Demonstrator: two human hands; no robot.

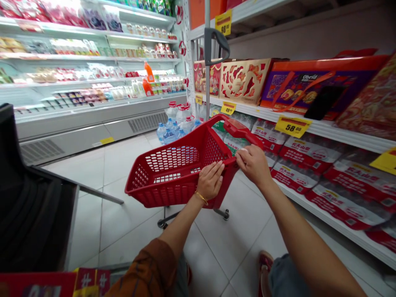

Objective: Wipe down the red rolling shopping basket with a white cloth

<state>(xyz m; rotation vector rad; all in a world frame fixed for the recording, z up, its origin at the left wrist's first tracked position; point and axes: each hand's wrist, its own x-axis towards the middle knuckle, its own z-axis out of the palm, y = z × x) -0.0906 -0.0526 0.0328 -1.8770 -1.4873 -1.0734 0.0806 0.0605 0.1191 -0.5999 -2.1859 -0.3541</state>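
A small red plastic shopping cart (176,187) with perforated walls stands on the tiled floor in front of me, turned at an angle. My left hand (210,180), with a gold bracelet at the wrist, lies on the cart's near side at the rim, its fingers stretched out and close together. My right hand (253,163) is closed around the lower end of the cart's handle frame (236,128), its fingers curled. No goods show in the part of the basket I can see.
To my right, shelves carry gift boxes (243,80), a black phone-like object (324,103) and red-wrapped bottle packs (349,198). Large water bottles (171,134) stand beyond the cart. A refrigerated display (123,123) lines the back; a dark metal-framed stand (34,214) is at left.
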